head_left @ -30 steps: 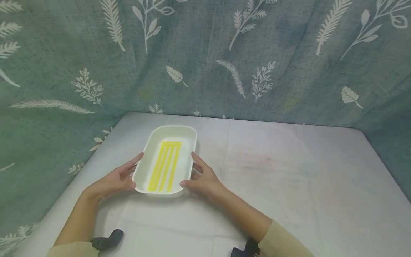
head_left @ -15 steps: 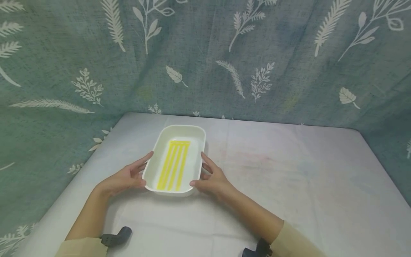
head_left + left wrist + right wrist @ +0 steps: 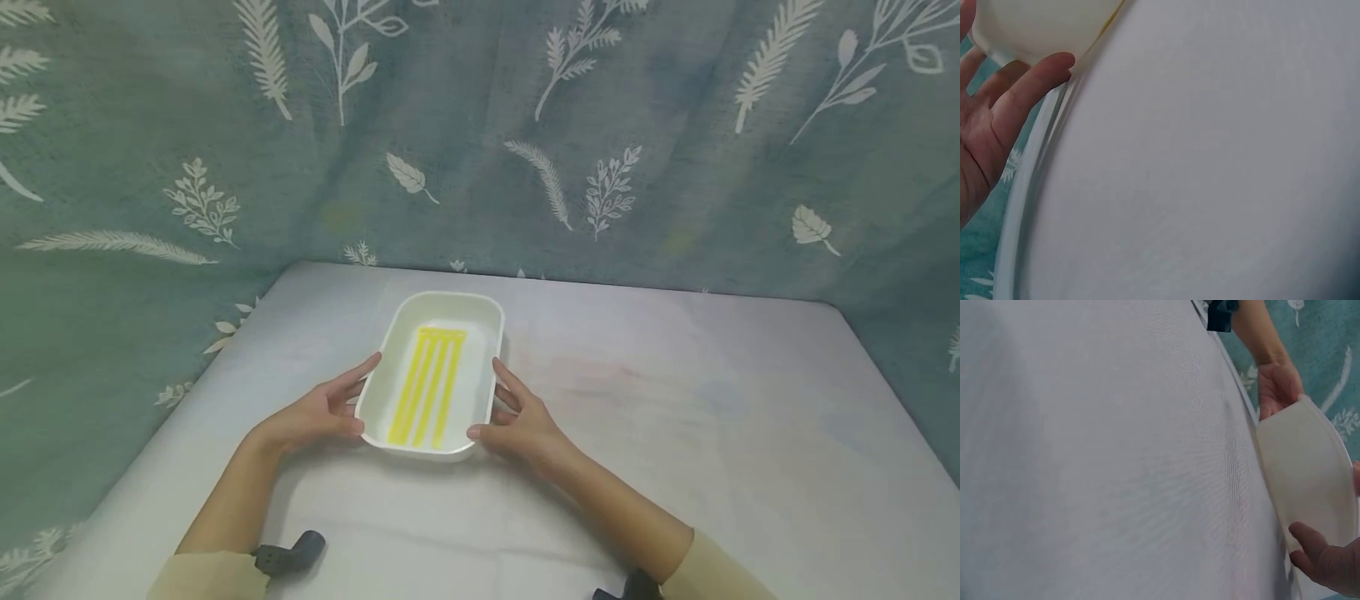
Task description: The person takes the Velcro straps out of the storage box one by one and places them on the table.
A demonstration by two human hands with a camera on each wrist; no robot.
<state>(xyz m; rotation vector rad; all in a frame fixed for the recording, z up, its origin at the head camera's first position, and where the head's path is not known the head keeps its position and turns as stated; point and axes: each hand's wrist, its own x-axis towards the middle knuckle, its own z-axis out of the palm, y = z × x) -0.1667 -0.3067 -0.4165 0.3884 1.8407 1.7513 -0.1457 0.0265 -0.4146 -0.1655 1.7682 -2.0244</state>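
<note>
A white rectangular tray with rounded corners and raised walls sits left of centre in the head view. Yellow stripes joined by a crossbar mark its floor. My left hand holds the tray's left side near the front, thumb at the near corner. On the opposite side my right hand grips it, thumb over the near right corner. The left wrist view shows part of the tray above the left thumb. In the right wrist view the tray's outer wall spans between both hands. Whether its base touches the table cannot be told.
A white cloth-covered table lies beneath. Behind it and to the left hangs a green curtain with pale leaf prints. Dark devices are strapped at the left wrist and the right wrist.
Both hands have moved the tray steadily to the right across the table area, keeping the same hold. The tray's tilt and facing look much the same.
</note>
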